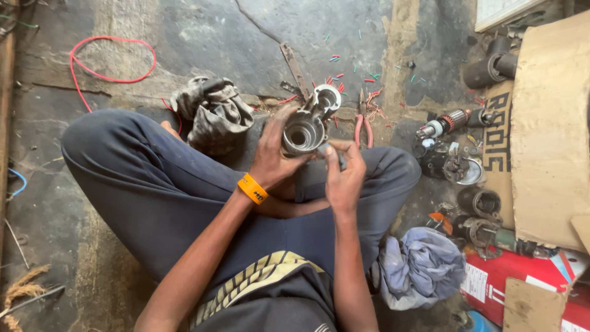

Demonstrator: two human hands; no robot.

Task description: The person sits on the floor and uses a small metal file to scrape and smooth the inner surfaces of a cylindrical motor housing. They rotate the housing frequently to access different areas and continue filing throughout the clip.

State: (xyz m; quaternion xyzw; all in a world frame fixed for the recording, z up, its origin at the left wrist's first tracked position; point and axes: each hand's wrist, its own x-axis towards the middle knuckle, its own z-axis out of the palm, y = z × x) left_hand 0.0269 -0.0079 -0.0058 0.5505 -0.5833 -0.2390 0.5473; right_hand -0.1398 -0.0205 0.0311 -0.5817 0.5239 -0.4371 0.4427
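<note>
I sit cross-legged on a concrete floor. My left hand, with an orange wristband, grips a hollow grey metal motor housing held above my lap, its open end facing up. My right hand pinches a small dark part against the housing's lower right rim; the part is mostly hidden by my fingers. A silver end piece sticks out at the housing's far end.
A crumpled grey rag lies beyond my knees, a red wire loop farther left. Red-handled pliers, a motor armature, several metal parts, a bluish cloth, cardboard and a red box crowd the right.
</note>
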